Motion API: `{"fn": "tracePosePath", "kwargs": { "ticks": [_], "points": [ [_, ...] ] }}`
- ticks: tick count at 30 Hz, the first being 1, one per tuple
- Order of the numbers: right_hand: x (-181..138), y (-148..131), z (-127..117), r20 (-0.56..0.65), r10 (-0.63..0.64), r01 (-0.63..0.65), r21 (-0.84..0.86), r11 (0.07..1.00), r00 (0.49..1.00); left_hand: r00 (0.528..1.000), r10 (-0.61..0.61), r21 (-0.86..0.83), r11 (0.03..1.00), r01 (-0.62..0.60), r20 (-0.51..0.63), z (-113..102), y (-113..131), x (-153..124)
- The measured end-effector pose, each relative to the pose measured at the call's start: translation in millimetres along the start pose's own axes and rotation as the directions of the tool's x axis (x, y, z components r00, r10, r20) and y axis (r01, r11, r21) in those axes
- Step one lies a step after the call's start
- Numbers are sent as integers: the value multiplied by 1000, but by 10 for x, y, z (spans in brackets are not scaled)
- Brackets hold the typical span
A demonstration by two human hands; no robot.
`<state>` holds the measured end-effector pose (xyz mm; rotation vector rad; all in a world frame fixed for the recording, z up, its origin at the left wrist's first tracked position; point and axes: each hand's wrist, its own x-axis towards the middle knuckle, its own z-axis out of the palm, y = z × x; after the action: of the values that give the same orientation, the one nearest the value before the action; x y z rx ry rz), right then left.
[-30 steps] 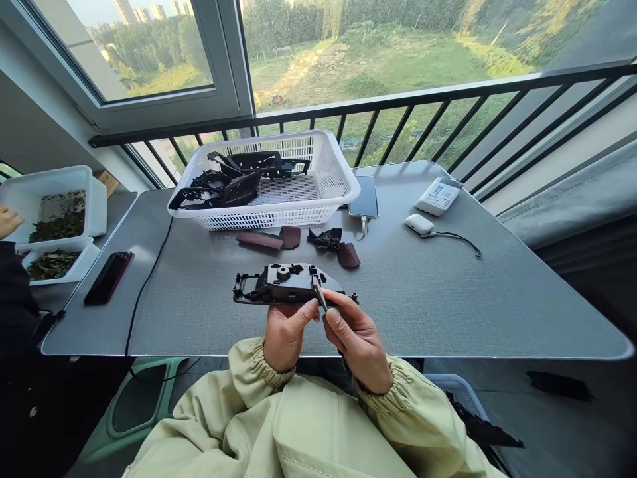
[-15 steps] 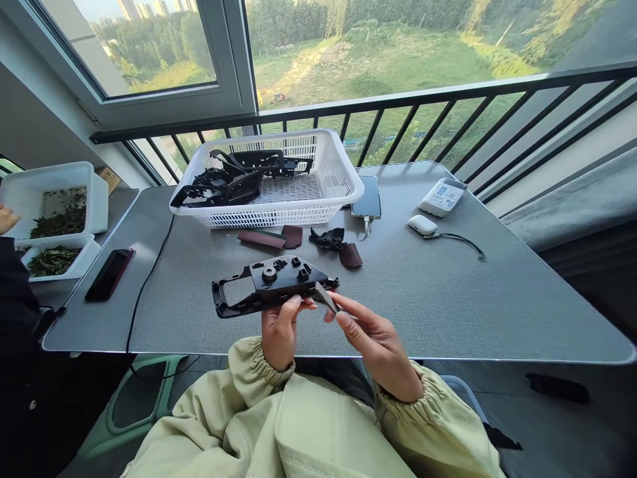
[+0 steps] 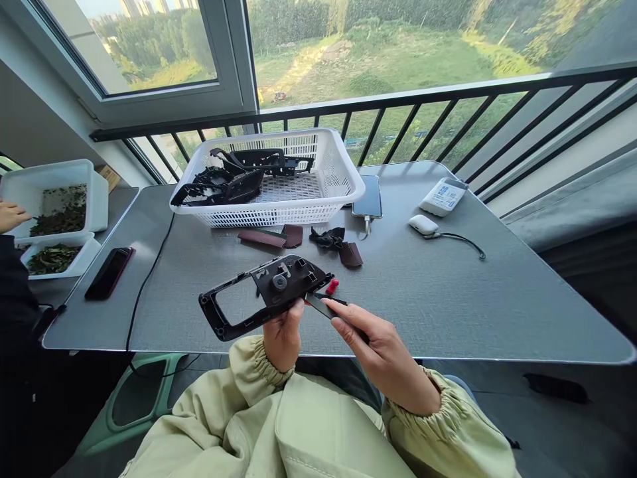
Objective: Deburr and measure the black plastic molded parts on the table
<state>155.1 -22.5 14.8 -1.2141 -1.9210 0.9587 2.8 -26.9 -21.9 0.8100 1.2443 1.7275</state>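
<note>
My left hand [image 3: 283,336] grips a black moulded plastic frame [image 3: 263,292] from below. The frame has a rectangular opening at its left end and a round boss near its middle. My right hand [image 3: 384,356] pinches a flat dark blade-like tool [image 3: 319,306], whose tip reaches the frame's lower right edge. A small red piece [image 3: 332,286] shows just beyond the frame's edge, near the tool. I cannot tell whether it is part of the tool. Both hands are above the grey table [image 3: 448,312].
A white plastic basket [image 3: 259,216] holds black plastic parts at the back, with brown strips and a black scrap before it. A charging phone, white earbud case and white pack lie nearby. At left, a co-worker's hand [image 3: 10,216] is beside white tubs of leaves.
The black frame has tilted, its open end swinging down and left. My right hand has moved right and down, the tool now slanting across the frame's edge. A red piece has come into view.
</note>
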Motion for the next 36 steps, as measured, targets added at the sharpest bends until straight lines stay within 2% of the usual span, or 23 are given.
{"fn": "tracePosePath", "kwargs": {
  "ticks": [6, 10, 14, 18, 20, 23, 27, 33, 36],
  "points": [
    [-7, -12, -65, 77, 19, -20, 15, 1000, 997, 1000, -27, -21, 999, 27, 13, 6, 3, 9],
    [5, -27, -55, 53, 21, -24, 53, 998, 998, 999, -37, -27, 999, 37, -36, -2, -4, 13],
    [3, -19, -57, 80, 13, -21, 96, 995, 997, 995, -62, -53, 997, 58, -73, -3, 24, 56],
    [-4, 14, -35, -48, 91, -72, 316, 946, 995, 992, -105, -158, 983, 93, -71, 66, 134, 116],
    [11, 32, 6, -100, 155, -94, 454, 886, 983, 989, -136, -183, 975, 125, -52, 109, 195, 129],
    [48, 49, 84, -99, 182, -96, 563, 821, 978, 979, -205, -191, 961, 200, -2, 148, 257, 129],
    [69, 43, 153, -88, 188, -100, 590, 801, 978, 962, -272, -202, 941, 273, 31, 155, 282, 120],
    [63, 20, 166, -79, 168, -87, 604, 792, 983, 957, -284, -247, 925, 289, 55, 129, 256, 107],
    [66, 7, 181, -81, 147, -70, 597, 799, 986, 954, -267, -275, 915, 296, 138, 120, 250, 91]
  ]
}}
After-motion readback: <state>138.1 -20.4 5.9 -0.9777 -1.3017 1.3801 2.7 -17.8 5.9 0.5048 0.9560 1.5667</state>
